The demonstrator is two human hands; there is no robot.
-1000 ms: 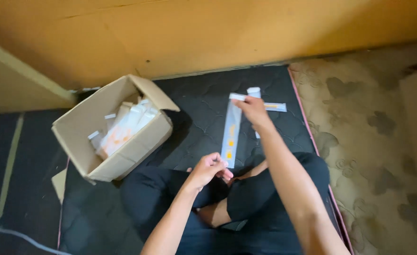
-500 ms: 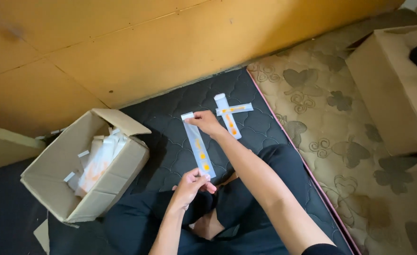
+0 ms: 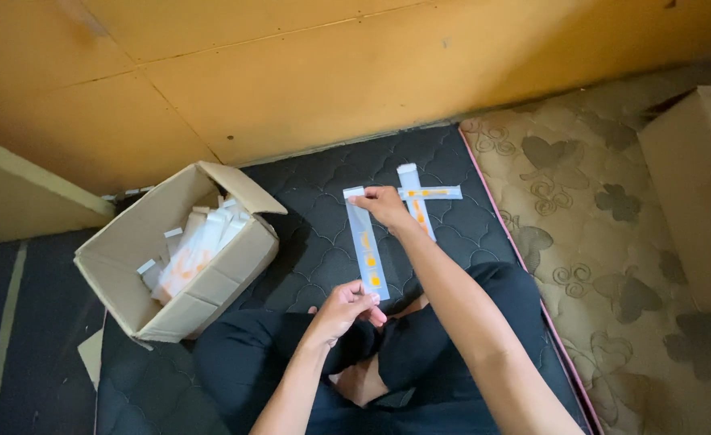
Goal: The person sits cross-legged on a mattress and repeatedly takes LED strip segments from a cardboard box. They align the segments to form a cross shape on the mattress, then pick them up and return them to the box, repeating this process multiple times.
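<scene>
A long clear packet [image 3: 366, 246] with orange marks is stretched flat over the dark quilted mattress [image 3: 307, 234]. Its far end is pinched by the right hand [image 3: 384, 204], and its near end is gripped by the closed fingers of the left hand [image 3: 343, 306]. Two similar packets [image 3: 420, 197] lie crossed just beyond the right hand. More packets, seemingly of the same kind, are stacked in the open cardboard box [image 3: 210, 282] to the left.
</scene>
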